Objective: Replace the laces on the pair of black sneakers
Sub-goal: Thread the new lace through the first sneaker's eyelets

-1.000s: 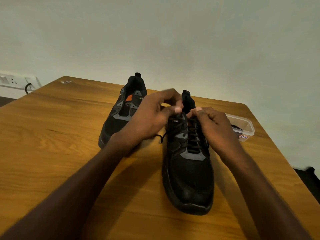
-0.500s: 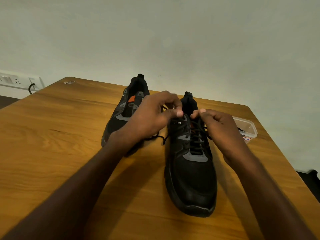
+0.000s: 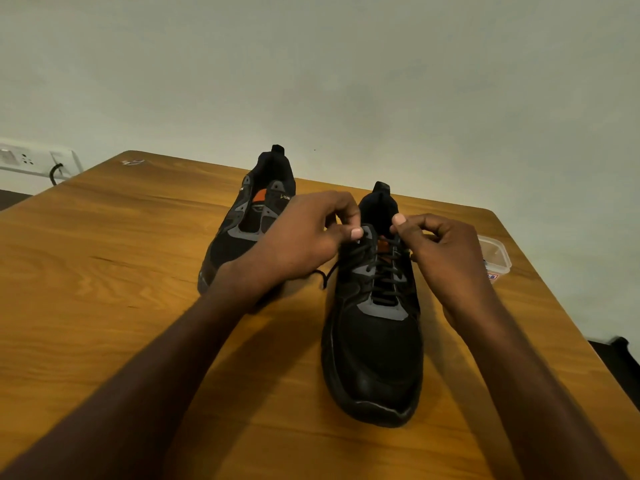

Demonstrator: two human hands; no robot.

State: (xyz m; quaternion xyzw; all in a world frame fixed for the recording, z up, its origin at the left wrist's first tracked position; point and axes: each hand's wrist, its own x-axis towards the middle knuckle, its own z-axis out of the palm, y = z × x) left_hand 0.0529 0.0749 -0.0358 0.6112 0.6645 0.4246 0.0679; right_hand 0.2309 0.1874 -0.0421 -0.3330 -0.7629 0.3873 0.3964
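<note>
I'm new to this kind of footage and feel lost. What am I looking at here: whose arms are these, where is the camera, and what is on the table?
There is no machine here. A person wears a wide-angle camera on the head, looking forward and down, so the two arms reaching in from the bottom are their own.

On the wooden table stand two black sneakers. The near sneaker is threaded with a black lace. The left hand and right hand each pinch the lace near the top eyelets. The far sneaker, partly behind the left hand, shows no lace across its eyelets. A clear plastic container sits at the table's right edge, behind the right hand. A wall socket is at far left.
</note>
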